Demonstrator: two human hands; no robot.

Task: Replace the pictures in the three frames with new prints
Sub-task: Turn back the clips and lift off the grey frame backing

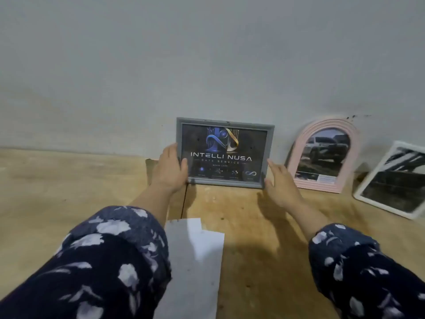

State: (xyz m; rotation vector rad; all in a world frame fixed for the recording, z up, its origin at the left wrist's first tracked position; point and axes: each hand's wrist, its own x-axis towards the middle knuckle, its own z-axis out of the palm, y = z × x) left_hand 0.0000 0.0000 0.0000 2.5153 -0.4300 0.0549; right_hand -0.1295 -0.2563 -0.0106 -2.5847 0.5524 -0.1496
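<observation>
Against the pale grey wall (207, 54), at the back of the wooden tabletop (57, 185), I have the grey rectangular picture frame (225, 153) standing on its long lower edge, showing a dark print lettered "INTELLI NUSA". My left hand (170, 168) is closed on its left side, thumb over the front and fingers behind. My right hand (279, 180) is open and flat at the lower right corner, touching or only just beside it; I cannot tell which, and it grips nothing.

Just to the right leans a pink arched frame (322, 155) with a picture of a pale car, and further right a white rectangular frame (391, 180) tilted well back with a dark photo. Near me lie pale sheets of paper (195, 261), overlapping, under my left forearm.

My worry is the one-sided hold. If I let go on the left before the frame settles against the wall, its foot could slide forward on the smooth wood and it would fall flat. A push from the right palm could skid it sideways. A wide swing of my right arm could also clip the pink frame, which only leans. Whether a back stand is out, I cannot see. My sleeve could drag the loose sheets off the near edge.
</observation>
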